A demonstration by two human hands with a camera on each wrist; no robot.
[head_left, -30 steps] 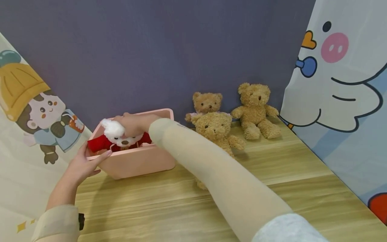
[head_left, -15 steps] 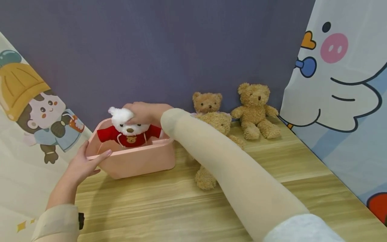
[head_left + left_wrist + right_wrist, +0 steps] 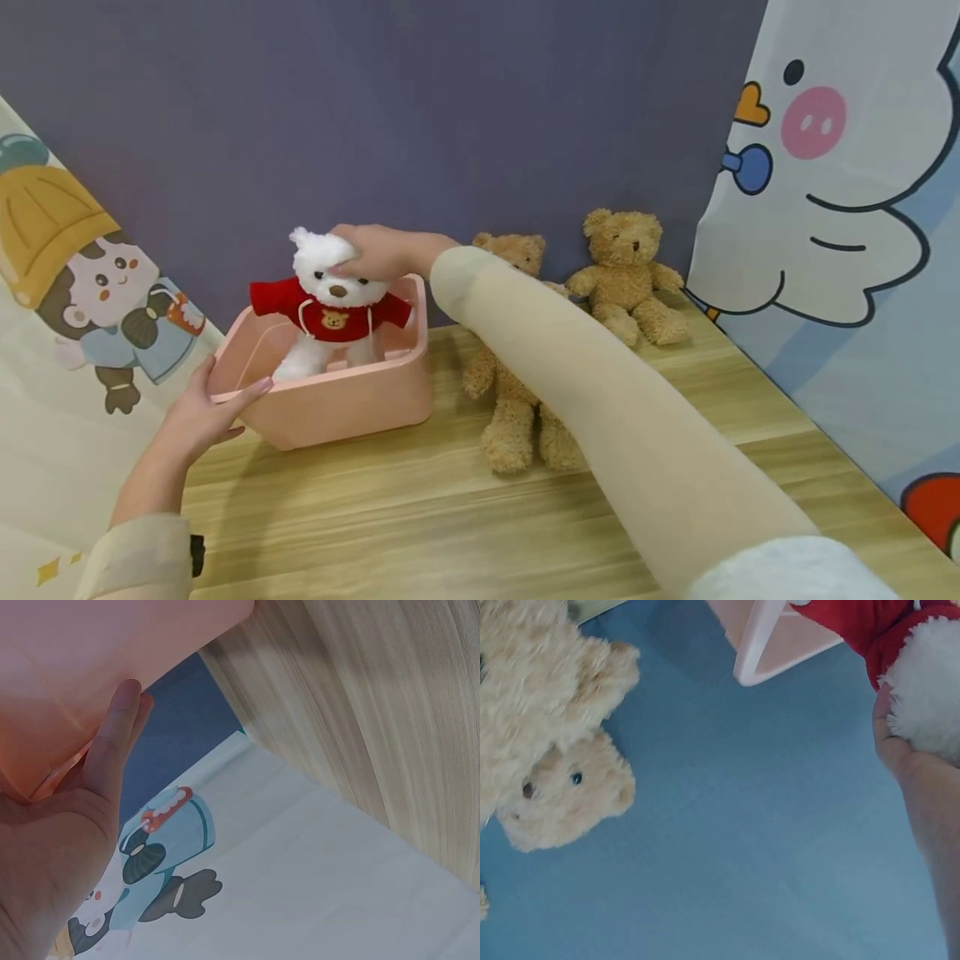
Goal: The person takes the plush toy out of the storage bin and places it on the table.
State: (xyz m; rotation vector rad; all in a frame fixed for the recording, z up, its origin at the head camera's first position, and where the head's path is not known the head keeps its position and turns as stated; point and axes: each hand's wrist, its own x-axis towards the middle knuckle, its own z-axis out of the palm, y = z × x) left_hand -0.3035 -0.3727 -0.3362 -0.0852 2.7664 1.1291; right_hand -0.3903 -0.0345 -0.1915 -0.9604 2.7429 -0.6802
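A white teddy bear [image 3: 333, 304] in a red hoodie stands upright in the pink bin [image 3: 345, 408], its legs below the rim. My right hand [image 3: 386, 252] grips the bear's head from above and behind; in the right wrist view the fingers of that hand [image 3: 900, 746] press into white fur [image 3: 930, 690]. At the bin's left end, my left hand [image 3: 197, 421] holds the rim, thumb along the front edge. Most of its other fingers are hidden. The left wrist view shows the thumb lying against the pink wall [image 3: 127, 645].
Right of the bin, a curly tan teddy bear [image 3: 513, 425] is partly covered by my right sleeve. Another brown bear [image 3: 517, 250] sits behind it, and a third [image 3: 628, 271] leans on the dark back wall [image 3: 450, 108]. Wood-grain table [image 3: 390, 517] lies in front.
My right hand has lifted the white teddy bear upward and slightly right, bringing its hoodie and legs into sight. My left hand stays on the bin. The view has shifted slightly.
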